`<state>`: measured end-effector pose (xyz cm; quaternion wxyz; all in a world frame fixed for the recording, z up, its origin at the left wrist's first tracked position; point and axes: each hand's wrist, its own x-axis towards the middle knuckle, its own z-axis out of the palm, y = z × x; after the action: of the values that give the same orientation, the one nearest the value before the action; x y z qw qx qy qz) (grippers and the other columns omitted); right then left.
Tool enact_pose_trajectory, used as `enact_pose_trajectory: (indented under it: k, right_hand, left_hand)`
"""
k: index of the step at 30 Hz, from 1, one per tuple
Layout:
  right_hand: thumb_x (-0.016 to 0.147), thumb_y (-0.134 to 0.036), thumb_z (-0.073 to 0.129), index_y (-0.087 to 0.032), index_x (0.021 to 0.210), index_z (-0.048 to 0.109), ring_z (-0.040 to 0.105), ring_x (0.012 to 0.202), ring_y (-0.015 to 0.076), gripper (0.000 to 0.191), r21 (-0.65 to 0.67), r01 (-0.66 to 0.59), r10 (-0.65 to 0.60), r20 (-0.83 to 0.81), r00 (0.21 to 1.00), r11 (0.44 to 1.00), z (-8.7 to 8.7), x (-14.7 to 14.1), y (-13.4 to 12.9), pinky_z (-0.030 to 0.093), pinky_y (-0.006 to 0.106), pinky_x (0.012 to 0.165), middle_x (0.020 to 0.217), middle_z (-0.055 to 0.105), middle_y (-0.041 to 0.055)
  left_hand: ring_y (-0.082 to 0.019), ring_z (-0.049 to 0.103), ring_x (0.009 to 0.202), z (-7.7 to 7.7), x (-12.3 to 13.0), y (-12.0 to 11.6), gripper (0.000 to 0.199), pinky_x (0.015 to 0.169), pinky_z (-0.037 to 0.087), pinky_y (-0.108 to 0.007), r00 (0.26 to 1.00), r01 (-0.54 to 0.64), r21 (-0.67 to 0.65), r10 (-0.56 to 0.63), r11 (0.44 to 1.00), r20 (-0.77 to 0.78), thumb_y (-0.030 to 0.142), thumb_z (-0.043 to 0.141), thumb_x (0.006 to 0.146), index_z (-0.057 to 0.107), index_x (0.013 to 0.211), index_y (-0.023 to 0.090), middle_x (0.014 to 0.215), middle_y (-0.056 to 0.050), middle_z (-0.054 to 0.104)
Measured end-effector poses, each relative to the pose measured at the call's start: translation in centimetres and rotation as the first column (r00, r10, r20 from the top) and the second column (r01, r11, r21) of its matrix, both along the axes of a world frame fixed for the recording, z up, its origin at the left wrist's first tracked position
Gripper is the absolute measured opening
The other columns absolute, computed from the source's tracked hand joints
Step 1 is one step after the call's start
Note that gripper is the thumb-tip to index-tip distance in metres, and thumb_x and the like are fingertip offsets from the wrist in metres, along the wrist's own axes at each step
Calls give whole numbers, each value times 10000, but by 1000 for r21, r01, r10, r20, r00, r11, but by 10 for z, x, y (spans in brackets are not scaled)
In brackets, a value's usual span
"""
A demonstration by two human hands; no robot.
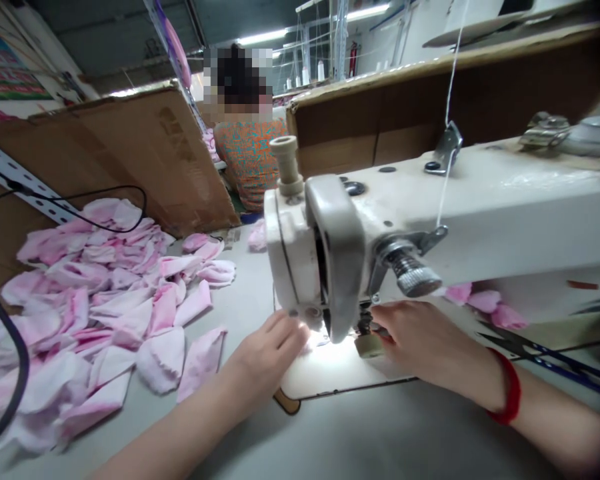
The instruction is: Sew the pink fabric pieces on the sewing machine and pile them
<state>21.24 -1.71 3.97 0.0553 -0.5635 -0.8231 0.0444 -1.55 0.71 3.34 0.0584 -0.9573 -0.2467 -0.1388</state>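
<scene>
A white sewing machine (pixel 325 253) stands in front of me, its lamp brightly lighting the plate (pixel 325 373) under the needle. Left of the needle area, my left hand (pixel 280 340) is closed with its fingertips down at the plate. A small pale scrap of cloth (pixel 320 337) shows beside those fingertips; whether they grip it is washed out by the glare. My right hand (pixel 415 333), with a red band (pixel 507 387) on the wrist, reaches in from the right. Its fingers are curled by the needle bar and presser foot (pixel 367 333), and the machine partly hides their tips.
Pink and white cloth pieces (pixel 115 287) are heaped on the table's left side. Dark-bladed scissors (pixel 545 353) lie at right, near more pink pieces (pixel 487 303). Cardboard panels (pixel 145 153) stand behind. A black cable (pixel 10 360) hangs at left. Another person (pixel 253 157) sits beyond.
</scene>
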Motion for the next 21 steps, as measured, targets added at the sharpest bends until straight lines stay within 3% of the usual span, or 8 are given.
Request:
enact_pose_trajectory:
  k: [3, 6, 7, 10, 14, 18, 21]
  right_hand:
    - [744, -387, 486, -181, 744, 532, 546, 597, 175, 212, 43, -79, 81, -70, 994, 996, 1, -1, -5, 297, 256, 501, 622, 585, 20]
    - [718, -291, 524, -198, 733, 556, 533, 556, 159, 99, 126, -159, 168, -63, 984, 979, -3, -11, -13, 288, 257, 495, 604, 585, 7]
    - [707, -214, 521, -208, 743, 564, 528, 542, 151, 56, 147, -205, 213, -44, 976, 968, -5, -16, -16, 283, 256, 490, 605, 586, -3]
    - [671, -73, 495, -204, 872, 569, 511, 503, 148, 252, 249, -321, 315, 64, 947, 914, -15, -35, -23, 267, 264, 456, 594, 574, -15]
    - [730, -92, 436, -101, 985, 540, 525, 517, 204, 275, 418, -290, 233, 182, 955, 861, -24, -67, -20, 274, 286, 417, 619, 575, 55]
    - [709, -9, 350, -80, 790, 569, 539, 519, 217, 244, 357, -209, 158, 167, 973, 910, -22, -89, -7, 293, 291, 419, 610, 570, 100]
    - [707, -18, 354, -68, 822, 556, 538, 509, 216, 238, 325, -179, 140, 141, 980, 928, -19, -89, -4, 288, 283, 414, 598, 573, 106]
  left_hand:
    - [-166, 485, 793, 4, -8, 11, 137, 663, 407, -272, 998, 30, 112, -36, 993, 48, 122, 406, 805, 507, 892, 152, 766, -40, 558]
    - [-179, 501, 833, 6, -12, 20, 111, 719, 380, -318, 992, 64, 153, -80, 986, 100, 114, 456, 773, 542, 815, 171, 786, -27, 591]
    - [-177, 505, 839, 7, -12, 22, 108, 741, 373, -327, 990, 63, 110, -77, 992, 122, 116, 466, 763, 550, 799, 174, 802, -22, 598]
    - [-154, 516, 828, 5, -12, 26, 125, 751, 383, -297, 976, -1, -146, 33, 989, 217, 107, 492, 720, 565, 799, 171, 845, -9, 599]
    - [-117, 528, 707, -2, -10, 30, 156, 658, 410, -237, 923, -93, -378, 222, 921, 313, 80, 503, 683, 563, 805, 158, 773, 10, 592]
    - [-117, 521, 707, -4, -10, 32, 83, 657, 409, -243, 902, -63, -364, 210, 929, 378, 139, 480, 742, 555, 771, 154, 762, 4, 576]
    - [-136, 510, 764, 0, -10, 30, 84, 670, 407, -257, 900, -39, -315, 171, 948, 402, 158, 471, 757, 552, 735, 151, 783, -19, 567]
